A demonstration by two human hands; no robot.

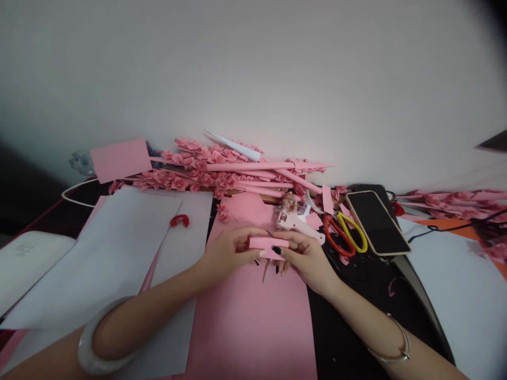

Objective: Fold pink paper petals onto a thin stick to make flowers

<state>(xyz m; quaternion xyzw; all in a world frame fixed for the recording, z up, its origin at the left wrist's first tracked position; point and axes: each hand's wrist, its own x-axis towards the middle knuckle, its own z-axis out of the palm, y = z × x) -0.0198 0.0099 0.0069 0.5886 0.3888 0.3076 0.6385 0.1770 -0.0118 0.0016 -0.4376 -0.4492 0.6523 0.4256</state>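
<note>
A small pink paper strip [269, 243], bent or rolled along its length, is pinched between both my hands over a large pink sheet [253, 322]. My left hand [233, 247] grips its left end with thumb and fingers. On the right end, my right hand [303, 256] presses its thumb against the paper, other fingers behind. A thin pointed stick [265, 273] pokes out below the strip; which fingers hold it is hidden. Just beyond my right hand lies a white glue gun [299, 224], its nozzle end crusted with residue.
Pink paper flowers [178, 182] and rolled paper stems [249, 167] lie along the wall. Scissors with red and yellow handles [350, 235] and a phone [378, 222] are at right. White sheets [106, 248] cover the left, with a red curved piece [179, 220] on them.
</note>
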